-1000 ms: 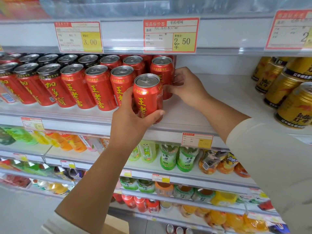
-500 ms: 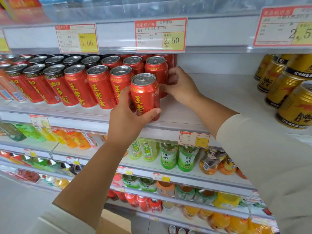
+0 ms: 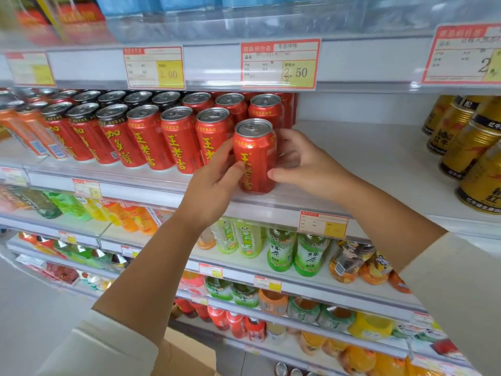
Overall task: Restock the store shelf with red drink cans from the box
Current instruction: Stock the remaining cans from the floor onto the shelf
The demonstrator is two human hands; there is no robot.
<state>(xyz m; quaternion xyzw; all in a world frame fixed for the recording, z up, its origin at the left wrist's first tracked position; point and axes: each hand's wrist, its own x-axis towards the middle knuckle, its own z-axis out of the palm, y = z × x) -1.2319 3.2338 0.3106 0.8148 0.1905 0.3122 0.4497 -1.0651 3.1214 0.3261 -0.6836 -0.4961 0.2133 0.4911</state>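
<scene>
Shelf (image 3: 352, 158) bare toward 3 o'clock; red can (image 3: 254, 156) at front lip, gripped by left hand (image 3: 214, 183) (8 o'clock), right hand (image 3: 301, 161) (3 o'clock).

Bare shelf (image 3: 360, 158) lies open between the packed red cans (image 3: 146, 137) at left and the gold cans (image 3: 466, 147) at right; the price-tag rail (image 3: 279, 63) hangs close over the can tops, and a clear lip (image 3: 292, 198) edges the front

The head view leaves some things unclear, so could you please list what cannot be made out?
Head view only:
Cardboard box: cut by the bottom edge, behind the left forearm; contents unseen.
Right hand grip: fingertips hidden behind the front red can.
Rear red cans: hidden by front rows.
Right price tag: cut by the frame edge.
</scene>
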